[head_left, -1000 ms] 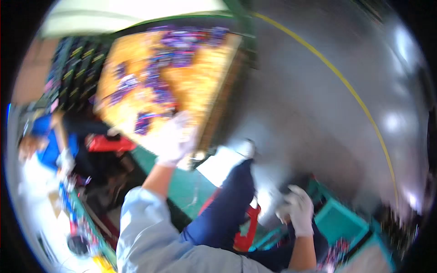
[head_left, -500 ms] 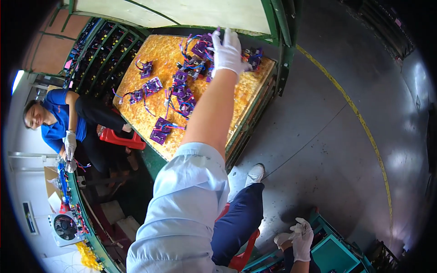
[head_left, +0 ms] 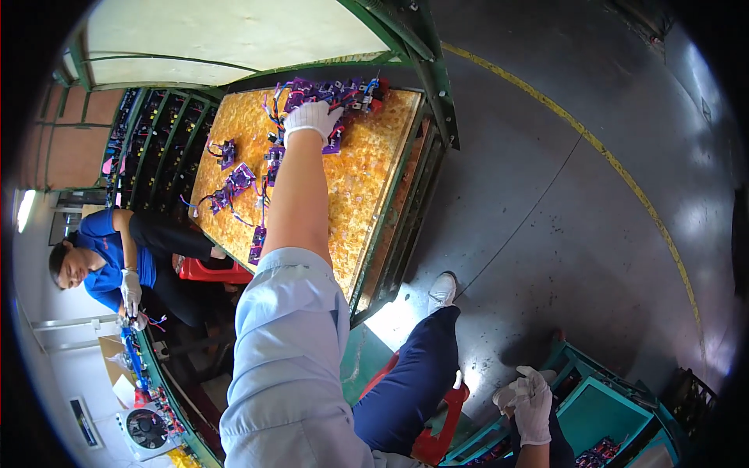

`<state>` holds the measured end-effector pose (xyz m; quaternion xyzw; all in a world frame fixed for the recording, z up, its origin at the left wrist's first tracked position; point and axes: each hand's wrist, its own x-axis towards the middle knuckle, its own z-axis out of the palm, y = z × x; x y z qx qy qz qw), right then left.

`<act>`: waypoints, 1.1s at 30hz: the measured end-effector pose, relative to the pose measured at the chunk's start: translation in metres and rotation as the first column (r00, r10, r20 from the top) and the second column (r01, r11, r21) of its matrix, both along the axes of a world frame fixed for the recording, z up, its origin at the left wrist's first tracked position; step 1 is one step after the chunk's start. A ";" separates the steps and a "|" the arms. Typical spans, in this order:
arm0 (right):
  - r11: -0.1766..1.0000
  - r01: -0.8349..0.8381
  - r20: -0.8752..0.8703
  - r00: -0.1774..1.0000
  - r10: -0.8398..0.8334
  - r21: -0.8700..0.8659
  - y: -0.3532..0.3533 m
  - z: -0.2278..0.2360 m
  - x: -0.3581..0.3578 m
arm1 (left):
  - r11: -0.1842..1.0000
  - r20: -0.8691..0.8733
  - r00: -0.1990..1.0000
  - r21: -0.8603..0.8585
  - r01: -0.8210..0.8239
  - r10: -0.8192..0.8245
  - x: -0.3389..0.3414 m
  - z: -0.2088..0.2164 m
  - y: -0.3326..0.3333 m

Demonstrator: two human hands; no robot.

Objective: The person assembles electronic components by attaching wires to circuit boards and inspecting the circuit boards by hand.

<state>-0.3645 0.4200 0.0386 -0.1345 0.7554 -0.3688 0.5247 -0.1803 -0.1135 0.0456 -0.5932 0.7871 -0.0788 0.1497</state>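
My left hand (head_left: 310,119), in a white glove, is down among purple circuit boards (head_left: 300,92) piled at the far edge of a tabletop. Its fingers are curled over a board with wires, their tips hidden. Part of a purple board (head_left: 334,143) shows just below the hand. Smaller boards with red and blue leads (head_left: 234,183) lie to the left, and another board (head_left: 256,243) is partly covered by my forearm. At the lower right, my right hand (head_left: 534,407), also gloved, hangs above my dark trouser leg with its fingers loosely bent and apart, holding nothing.
The orange-brown mottled tabletop (head_left: 374,195) has a green frame. A rack of boards (head_left: 160,140) stands at its left. A person in a blue shirt (head_left: 109,261) sits beside a red stool (head_left: 214,271). A teal crate (head_left: 605,421) is at the lower right.
My left hand has come down from above the boards, its spread fingers now curled among them. The view has shifted. The seated person's head has turned downward.
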 end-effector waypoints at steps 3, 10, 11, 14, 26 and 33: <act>1.000 -0.022 -0.012 1.000 0.022 0.003 0.004 0.000 0.000 | 0.997 -0.156 0.988 -0.072 -0.001 -0.010 0.005 -0.023 0.010; 0.996 -0.070 -0.049 0.996 0.073 0.047 0.002 0.014 0.004 | 0.887 0.157 0.874 0.032 0.460 -0.459 0.037 -0.020 0.037; 0.995 -0.094 -0.043 0.995 0.095 0.024 0.001 0.016 0.007 | 0.912 0.140 0.901 0.088 0.402 -0.411 0.062 -0.028 0.031; 0.988 -0.136 -0.103 0.986 0.128 -0.079 -0.001 0.018 0.013 | 0.888 0.003 0.919 0.257 0.381 -0.395 0.085 -0.022 0.066; 0.991 -0.087 -0.058 0.995 0.081 -0.101 0.012 0.003 0.025 | 0.943 -0.189 0.926 -0.005 0.332 -0.327 0.179 0.007 0.151; 0.984 -0.176 -0.196 0.966 0.167 -0.026 0.006 -0.007 0.019 | 0.956 -0.794 0.567 0.290 0.034 0.221 0.156 0.053 0.084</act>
